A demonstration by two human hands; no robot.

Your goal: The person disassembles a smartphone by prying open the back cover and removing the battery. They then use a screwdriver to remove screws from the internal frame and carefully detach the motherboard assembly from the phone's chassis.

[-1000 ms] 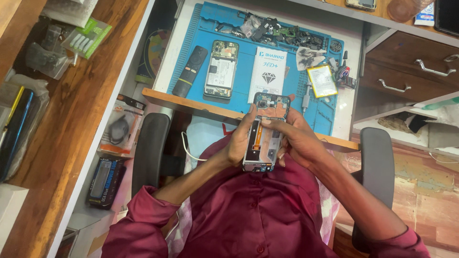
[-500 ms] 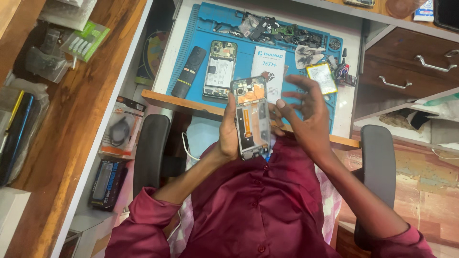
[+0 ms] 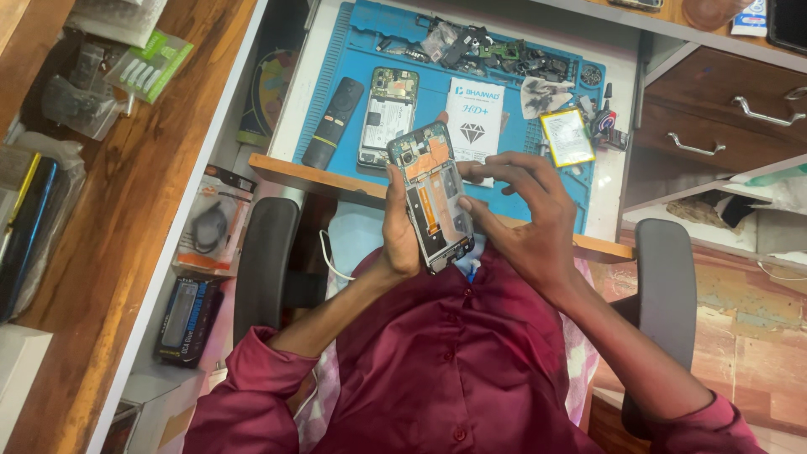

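opened phone [image 3: 432,195] held upright above the lap in the left hand [image 3: 402,227], clasped along its edge so the bare insides face up for work; right hand [image 3: 525,214] pinching at its middle with fingertips [image 3: 465,203], grasping nothing separate that shows. behind, on the blue mat [image 3: 336,92]: a second phone [image 3: 387,113], remote [image 3: 333,122], white packet [image 3: 475,118], loose parts [image 3: 496,52], kept within reach

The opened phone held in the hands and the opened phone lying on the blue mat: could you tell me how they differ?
The held opened phone is gripped by the left hand and touched by the right hand; the opened phone on the blue mat lies flat, untouched. The held one shows orange strips; the other looks pale. Both lack back covers.
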